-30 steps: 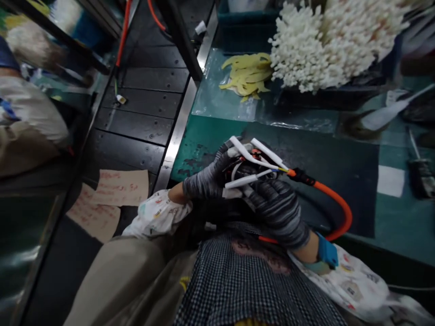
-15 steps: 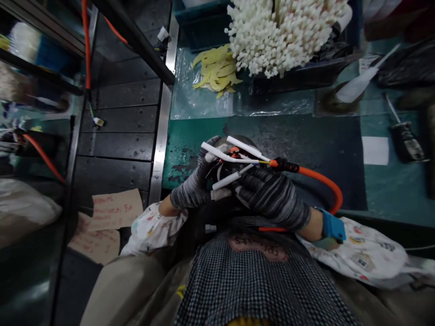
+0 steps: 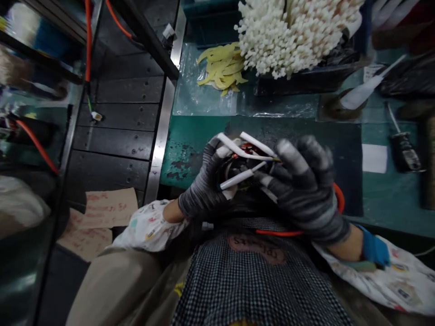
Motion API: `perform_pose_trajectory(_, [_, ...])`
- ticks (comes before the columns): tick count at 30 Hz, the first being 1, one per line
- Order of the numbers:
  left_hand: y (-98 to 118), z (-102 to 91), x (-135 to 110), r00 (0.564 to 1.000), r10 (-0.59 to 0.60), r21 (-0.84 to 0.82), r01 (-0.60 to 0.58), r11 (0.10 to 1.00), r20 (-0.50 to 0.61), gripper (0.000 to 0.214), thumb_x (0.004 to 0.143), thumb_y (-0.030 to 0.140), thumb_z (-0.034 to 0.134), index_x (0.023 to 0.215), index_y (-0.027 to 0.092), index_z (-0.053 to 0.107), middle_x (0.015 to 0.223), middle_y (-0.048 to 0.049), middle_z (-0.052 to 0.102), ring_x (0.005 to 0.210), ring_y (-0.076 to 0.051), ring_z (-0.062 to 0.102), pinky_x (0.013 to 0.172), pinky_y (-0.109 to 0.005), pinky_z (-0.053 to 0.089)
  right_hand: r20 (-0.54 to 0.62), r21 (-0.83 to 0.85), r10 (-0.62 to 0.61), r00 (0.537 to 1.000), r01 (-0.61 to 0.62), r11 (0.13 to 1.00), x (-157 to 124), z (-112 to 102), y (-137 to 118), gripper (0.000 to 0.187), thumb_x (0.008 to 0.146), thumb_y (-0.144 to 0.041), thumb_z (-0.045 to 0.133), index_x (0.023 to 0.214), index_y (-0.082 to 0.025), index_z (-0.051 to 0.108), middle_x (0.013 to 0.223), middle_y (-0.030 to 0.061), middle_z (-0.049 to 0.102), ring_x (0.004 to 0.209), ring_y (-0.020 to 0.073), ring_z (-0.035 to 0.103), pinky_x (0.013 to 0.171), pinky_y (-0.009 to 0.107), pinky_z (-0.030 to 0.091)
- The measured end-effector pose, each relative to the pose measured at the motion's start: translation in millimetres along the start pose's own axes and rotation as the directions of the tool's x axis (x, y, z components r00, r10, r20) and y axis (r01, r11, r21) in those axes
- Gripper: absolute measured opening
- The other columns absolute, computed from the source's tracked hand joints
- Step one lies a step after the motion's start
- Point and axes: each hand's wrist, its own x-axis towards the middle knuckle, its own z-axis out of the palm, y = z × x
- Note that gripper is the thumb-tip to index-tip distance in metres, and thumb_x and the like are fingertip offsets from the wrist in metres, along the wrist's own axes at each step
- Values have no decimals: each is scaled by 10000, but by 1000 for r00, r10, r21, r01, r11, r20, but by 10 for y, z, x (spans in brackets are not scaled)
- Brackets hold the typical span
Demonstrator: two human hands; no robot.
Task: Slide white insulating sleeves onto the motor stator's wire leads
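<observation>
Nearest is the checked apron [image 3: 261, 280]; just past it, the wired part [image 3: 249, 148] sits between the two gloved hands, at the desk's near side. Left hand [image 3: 206, 184] has its fingers curled around the part's left side, gripping it. Right hand [image 3: 306, 194] is blurred, upper fingers raised and spread; can't tell if the lower ones touch or pinch a wire. Handling calls, I'd say, for a firm left grip, wires eased one by one, no tugging where they're thin, sleeves kept from sliding. Part looks dark and roundish, reddish-copper inside, partly hidden. Three white sleeves [image 3: 237, 179] lie across it, two above, one below, angled toward the right hand, with a bit of yellow wire there. Orange cable [image 3: 340, 199] curves out behind that hand. Farther: desk [image 3: 193, 129], green with a dark mat, then yellow strips [image 3: 224, 65] on clear plastic, then a white tube bundle [image 3: 299, 40].
</observation>
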Motion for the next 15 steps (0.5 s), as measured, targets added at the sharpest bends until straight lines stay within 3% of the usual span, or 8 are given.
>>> perform_pose_trajectory(2, [81,41,77,989,127,75,-122,990,-80,910,964,340,780,1710,444,270,1867,-55,196,1769,-434,145,1432,-739,242,6,-4,82,997,-82,997,37,59,43,684,1116,-393,640,1751,-402,387,1649,52,645,1585,381,542,1289,626,489])
perform_pose_trajectory(4, [150,39,137,984,175,127,-168,978,-47,897,949,294,780,1708,401,315,1843,-83,265,1746,-455,208,1421,-759,238,17,-3,118,993,-118,993,78,128,61,720,1130,-455,596,1785,-321,331,1665,105,621,1597,398,520,1270,620,503])
perform_pose_trajectory(7, [208,-29,181,989,142,153,-144,978,29,893,947,304,770,1720,364,329,1843,-99,270,1736,-468,231,1422,-758,229,76,39,143,987,-147,988,136,145,93,778,1112,-484,612,1794,-268,304,1683,148,590,1585,437,521,1229,626,532])
perform_pose_trajectory(10, [210,-109,196,990,130,111,-135,985,48,891,960,344,779,1731,375,334,1844,-92,285,1747,-461,212,1428,-745,234,163,129,172,972,-193,973,199,75,151,845,1068,-495,689,1789,-304,293,1674,144,597,1537,466,565,1228,656,532])
perform_pose_trajectory(15, [219,-105,199,991,133,101,-135,986,30,912,965,451,803,1739,356,331,1831,-89,337,1740,-460,237,1436,-710,270,165,157,170,972,-196,968,227,22,155,832,1072,-513,691,1780,-312,301,1633,153,633,1461,453,643,1221,661,555])
